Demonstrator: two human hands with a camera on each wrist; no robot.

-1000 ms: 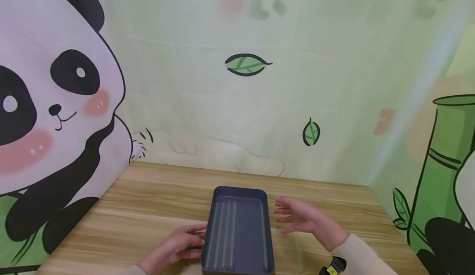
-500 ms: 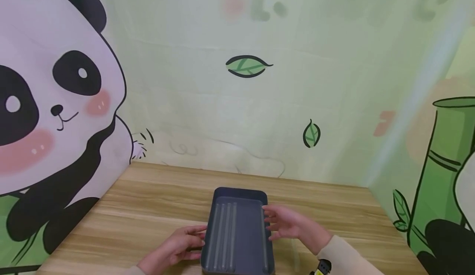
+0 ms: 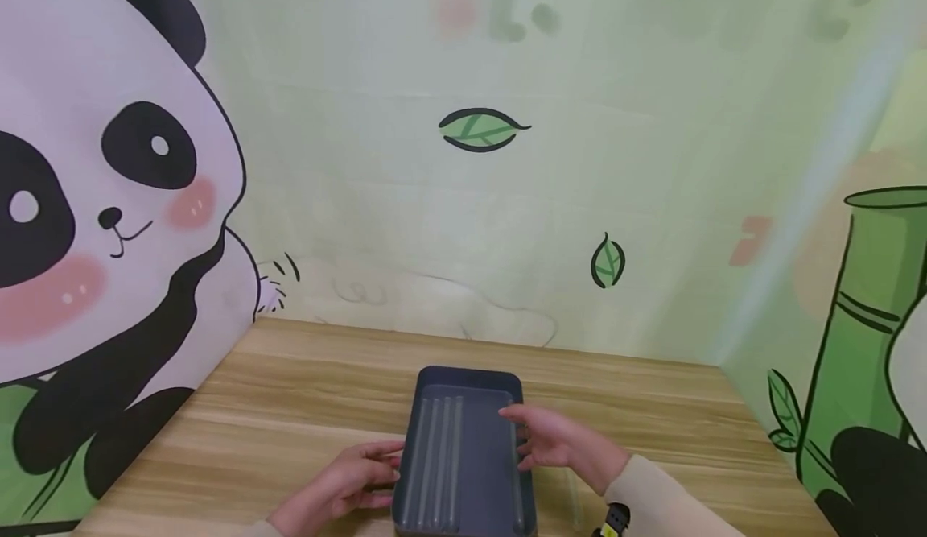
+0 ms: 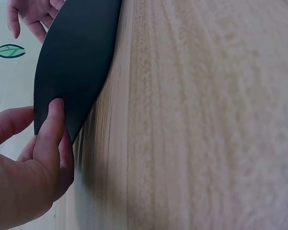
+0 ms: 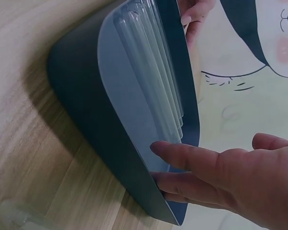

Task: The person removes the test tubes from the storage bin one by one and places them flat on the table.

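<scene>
A dark blue rectangular tray (image 3: pixel 485 456) lies on the wooden table between my hands. Several clear test tubes (image 3: pixel 438 460) lie side by side along its left part, and one clear tube (image 3: pixel 517 501) runs along its right wall. My left hand (image 3: pixel 355 472) rests its fingertips against the tray's outer left wall (image 4: pixel 81 52). Over the right rim, the index finger of my right hand (image 3: pixel 554 436) reaches above the inside, with the other fingers right at the rim (image 5: pixel 156 187). Nothing is gripped in the right hand. Another clear tube (image 3: pixel 574 497) lies on the table beside the tray.
The wooden table (image 3: pixel 319 384) extends around the tray to a printed cloth backdrop (image 3: pixel 362 159) with a panda and leaves. A black watch-like strap (image 3: pixel 614 521) sits at the right sleeve, close to the loose tube.
My right hand has moved left and slightly toward me, from beside the tray to over its right rim. The left hand and tray stay in place.
</scene>
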